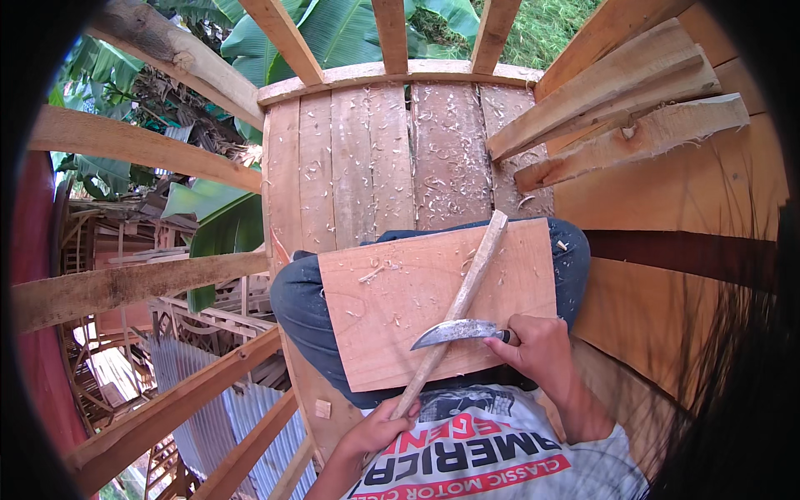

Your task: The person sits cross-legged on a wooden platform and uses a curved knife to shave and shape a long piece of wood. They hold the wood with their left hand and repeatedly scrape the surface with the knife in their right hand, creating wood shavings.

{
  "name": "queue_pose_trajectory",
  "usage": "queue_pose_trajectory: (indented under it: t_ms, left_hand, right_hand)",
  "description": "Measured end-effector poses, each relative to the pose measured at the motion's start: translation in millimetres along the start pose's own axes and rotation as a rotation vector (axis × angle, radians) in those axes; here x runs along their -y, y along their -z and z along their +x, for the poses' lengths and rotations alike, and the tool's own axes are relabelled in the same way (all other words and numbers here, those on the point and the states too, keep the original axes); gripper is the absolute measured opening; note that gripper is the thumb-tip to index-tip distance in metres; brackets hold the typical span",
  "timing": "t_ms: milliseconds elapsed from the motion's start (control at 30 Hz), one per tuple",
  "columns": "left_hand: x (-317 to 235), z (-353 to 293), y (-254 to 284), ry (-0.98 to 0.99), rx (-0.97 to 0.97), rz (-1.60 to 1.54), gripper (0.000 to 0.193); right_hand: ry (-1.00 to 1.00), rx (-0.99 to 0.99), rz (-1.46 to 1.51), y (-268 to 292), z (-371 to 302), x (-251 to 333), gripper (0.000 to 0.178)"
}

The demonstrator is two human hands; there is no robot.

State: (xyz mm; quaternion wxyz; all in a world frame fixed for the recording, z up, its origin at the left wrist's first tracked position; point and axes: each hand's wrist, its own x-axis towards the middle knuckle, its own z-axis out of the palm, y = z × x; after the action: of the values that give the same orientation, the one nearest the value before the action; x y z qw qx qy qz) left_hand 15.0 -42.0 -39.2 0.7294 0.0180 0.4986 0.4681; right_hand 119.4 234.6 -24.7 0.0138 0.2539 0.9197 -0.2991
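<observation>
My right hand (532, 343) is closed round the dark handle of a curved knife (454, 332). Its blade points left and lies across a long, narrow wooden stick (475, 279). The lower end of that stick is gripped in my left hand (385, 427), close to my shirt. From there the stick slants up and to the right over a flat wooden board (367, 317) resting on my lap. A few curled shavings (377, 272) lie on the board.
Shavings are scattered over the plank floor (350, 167) ahead. Several rough timber pieces (637, 140) lean at the right, by a plank wall (667, 312). Wooden rails (137, 287) fence the left side, with corrugated metal sheets (183, 392) below. Banana leaves (333, 42) stand beyond.
</observation>
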Motion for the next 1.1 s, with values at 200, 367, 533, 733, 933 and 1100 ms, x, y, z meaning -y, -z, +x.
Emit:
queue_pose_trajectory:
  t_ms: [200, 367, 533, 733, 933, 1100]
  left_hand:
    - [6.8, 4.7, -1.3, -0.06, 0.021, 0.022, 0.017]
    - [10.6, 6.1, -1.0, -0.068, 0.03, -0.012, 0.017]
    - [14.9, 3.7, -0.6, -0.059, 0.009, 0.008, 0.015]
    - [20.9, 3.0, 4.3, -0.025, 0.042, -0.124, 0.017]
    - [11.2, 2.8, 1.8, -0.023, 0.033, -0.09, 0.018]
    - [14.0, 3.5, 3.3, 0.037, 0.036, -0.162, 0.02]
  right_hand:
    - [0.104, -0.112, -0.143, -2.1, 10.8, -12.8, 0.051]
    - [0.164, -0.194, -0.206, -2.6, 18.6, -19.3, 0.054]
    - [-0.064, -0.383, -0.268, 7.5, 34.5, -37.7, 0.053]
    - [-0.06, -0.238, -0.222, 9.4, 26.8, -17.7, 0.051]
    - [-0.061, -0.186, -0.13, -1.7, 24.6, -10.9, 0.048]
    - [0.09, -0.118, -0.1, -2.2, 30.6, -5.6, 0.051]
